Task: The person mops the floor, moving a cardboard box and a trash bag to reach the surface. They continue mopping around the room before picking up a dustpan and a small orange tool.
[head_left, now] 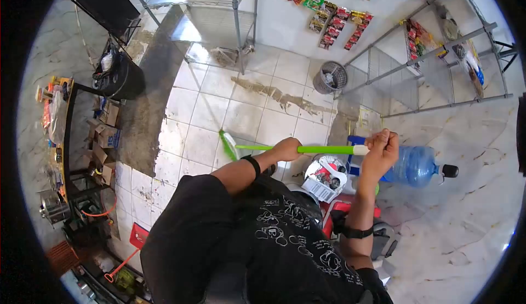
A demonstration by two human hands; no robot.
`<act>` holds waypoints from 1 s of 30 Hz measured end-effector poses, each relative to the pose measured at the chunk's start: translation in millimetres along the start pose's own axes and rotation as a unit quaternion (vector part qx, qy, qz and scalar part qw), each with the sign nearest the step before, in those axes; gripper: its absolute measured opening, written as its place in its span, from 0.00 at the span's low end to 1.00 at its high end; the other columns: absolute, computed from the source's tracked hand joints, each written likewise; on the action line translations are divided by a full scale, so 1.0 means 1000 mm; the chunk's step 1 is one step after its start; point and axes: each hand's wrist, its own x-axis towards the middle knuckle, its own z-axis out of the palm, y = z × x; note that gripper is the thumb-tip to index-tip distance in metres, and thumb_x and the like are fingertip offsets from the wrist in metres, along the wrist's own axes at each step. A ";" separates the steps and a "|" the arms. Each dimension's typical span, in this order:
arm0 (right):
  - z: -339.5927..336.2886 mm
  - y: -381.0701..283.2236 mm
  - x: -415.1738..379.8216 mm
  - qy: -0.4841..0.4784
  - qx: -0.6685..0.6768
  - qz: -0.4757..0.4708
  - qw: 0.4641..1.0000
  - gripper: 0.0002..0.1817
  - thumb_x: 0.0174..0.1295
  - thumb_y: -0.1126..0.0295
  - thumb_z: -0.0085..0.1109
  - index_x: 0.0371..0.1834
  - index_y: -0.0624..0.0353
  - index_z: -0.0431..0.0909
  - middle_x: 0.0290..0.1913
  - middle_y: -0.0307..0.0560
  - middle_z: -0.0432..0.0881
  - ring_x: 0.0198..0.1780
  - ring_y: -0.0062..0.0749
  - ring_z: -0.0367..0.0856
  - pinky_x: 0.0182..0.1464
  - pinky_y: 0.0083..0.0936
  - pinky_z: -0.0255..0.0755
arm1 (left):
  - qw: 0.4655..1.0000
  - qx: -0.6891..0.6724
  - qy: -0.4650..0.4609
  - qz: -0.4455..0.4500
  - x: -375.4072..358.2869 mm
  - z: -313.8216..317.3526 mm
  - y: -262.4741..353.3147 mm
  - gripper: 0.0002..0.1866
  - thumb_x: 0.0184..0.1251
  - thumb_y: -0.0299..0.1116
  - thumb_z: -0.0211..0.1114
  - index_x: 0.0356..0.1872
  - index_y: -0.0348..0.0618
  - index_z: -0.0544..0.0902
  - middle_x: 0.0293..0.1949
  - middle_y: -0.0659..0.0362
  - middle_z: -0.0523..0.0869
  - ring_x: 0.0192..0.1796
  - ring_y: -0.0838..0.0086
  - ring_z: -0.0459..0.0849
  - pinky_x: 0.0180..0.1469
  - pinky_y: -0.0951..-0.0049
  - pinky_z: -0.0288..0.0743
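A bright green broom (329, 149) lies nearly level across the view, its handle running from left to right. My left hand (286, 149) is closed around the middle of the handle. At the pale end of the handle, my right hand (379, 153) is closed too, with its fingers curled up. The broom's green and white head (228, 144) is down at the white tiled floor (211, 109), left of my left hand. My body and left forearm hide part of the floor below.
A blue water jug (413, 166) and a white container with items (326, 179) are close to my right hand. Wire shelves (241, 16) and a grey basket (330, 78) stand ahead. Leftward are a black bin (123, 74), cardboard boxes (106, 134) and a red dustpan (138, 235).
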 end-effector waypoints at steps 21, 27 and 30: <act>-0.093 -0.009 0.042 0.156 0.117 -0.127 0.972 0.16 0.69 0.69 0.48 0.21 0.55 0.59 0.15 0.34 0.58 0.16 0.18 0.53 0.22 0.20 0.51 | 0.962 -0.103 -0.082 0.240 0.182 0.016 0.124 0.19 0.56 0.38 0.70 0.45 0.43 0.74 0.41 0.54 0.81 0.45 0.66 0.81 0.48 0.68 0.75; -0.097 0.075 0.096 0.248 -0.031 0.011 0.968 0.13 0.66 0.71 0.50 0.23 0.56 0.63 0.18 0.36 0.65 0.20 0.18 0.60 0.24 0.19 0.56 | 0.994 0.016 -0.102 0.023 0.304 -0.011 -0.004 0.14 0.56 0.41 0.65 0.35 0.41 0.81 0.32 0.49 0.85 0.39 0.59 0.84 0.43 0.61 0.76; -0.096 0.127 0.126 0.236 -0.056 0.064 0.968 0.10 0.66 0.72 0.51 0.26 0.56 0.65 0.22 0.37 0.67 0.23 0.20 0.63 0.28 0.19 0.59 | 0.991 0.054 -0.118 -0.034 0.371 -0.011 -0.068 0.13 0.56 0.40 0.62 0.33 0.40 0.82 0.32 0.47 0.85 0.40 0.56 0.84 0.45 0.59 0.76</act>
